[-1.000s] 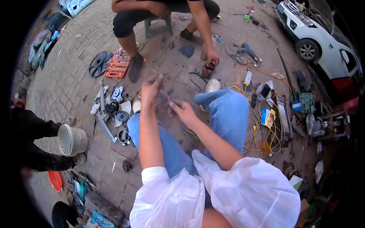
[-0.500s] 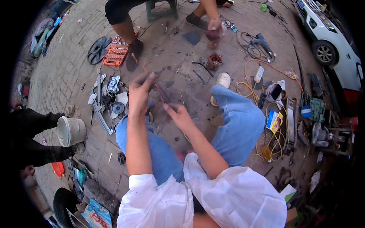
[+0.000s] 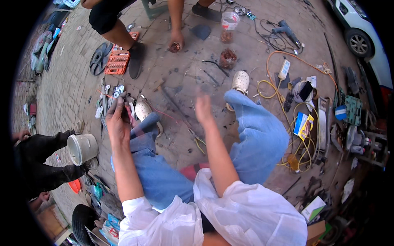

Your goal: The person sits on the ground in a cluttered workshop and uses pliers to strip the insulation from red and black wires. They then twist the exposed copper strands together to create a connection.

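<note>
My left hand [image 3: 118, 122] is raised over my left knee, its fingers closed on a thin red wire [image 3: 158, 111] that trails off to the right. My right hand [image 3: 203, 107] is smeared by motion and apart from the wire; its fingers cannot be made out. Between my feet a hammer [image 3: 174, 101] lies on the bricks, beside pliers with yellow handles [image 3: 198, 140]. Across from me, a seated person's hand [image 3: 176, 40] grips a reddish-brown piece [image 3: 175, 47]. A bundle of copper wire [image 3: 228, 58] stands near a clear plastic cup [image 3: 230, 21].
An orange socket-set case [image 3: 117, 60] and a black fan [image 3: 99, 59] lie at the far left. A white bucket [image 3: 84, 148] stands beside another person's legs. To the right are a heat gun [image 3: 287, 34], a power strip [image 3: 284, 69], yellow cables and a parked white car [image 3: 357, 22].
My left hand has moved left and down with the wire, and my right hand has let go and moved up. The other person's hand has shifted left, away from the cup.
</note>
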Demonstrator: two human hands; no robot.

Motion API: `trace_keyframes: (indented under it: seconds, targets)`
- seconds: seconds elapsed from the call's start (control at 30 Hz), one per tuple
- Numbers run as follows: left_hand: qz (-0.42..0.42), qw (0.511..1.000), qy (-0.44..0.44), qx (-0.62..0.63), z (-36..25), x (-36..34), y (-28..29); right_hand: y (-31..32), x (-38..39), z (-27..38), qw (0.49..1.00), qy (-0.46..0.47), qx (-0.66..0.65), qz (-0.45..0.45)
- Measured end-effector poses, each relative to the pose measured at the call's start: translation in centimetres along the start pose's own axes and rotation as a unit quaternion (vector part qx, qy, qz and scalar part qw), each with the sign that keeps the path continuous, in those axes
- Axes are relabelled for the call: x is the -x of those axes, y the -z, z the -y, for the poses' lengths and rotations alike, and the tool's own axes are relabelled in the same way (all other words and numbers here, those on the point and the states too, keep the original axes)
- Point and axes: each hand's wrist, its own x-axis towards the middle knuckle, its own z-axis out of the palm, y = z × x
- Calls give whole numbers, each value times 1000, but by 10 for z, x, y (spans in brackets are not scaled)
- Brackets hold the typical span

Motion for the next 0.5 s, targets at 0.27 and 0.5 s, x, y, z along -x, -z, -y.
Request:
trace_keyframes:
  seconds: [0.27, 0.5]
  targets:
    - [7, 998, 2, -68, -5, 5, 5, 116, -249, -142, 886, 131, 357, -265]
    - [24, 998, 40, -52, 1, 6, 3, 181, -333, -164, 964, -103, 123, -212]
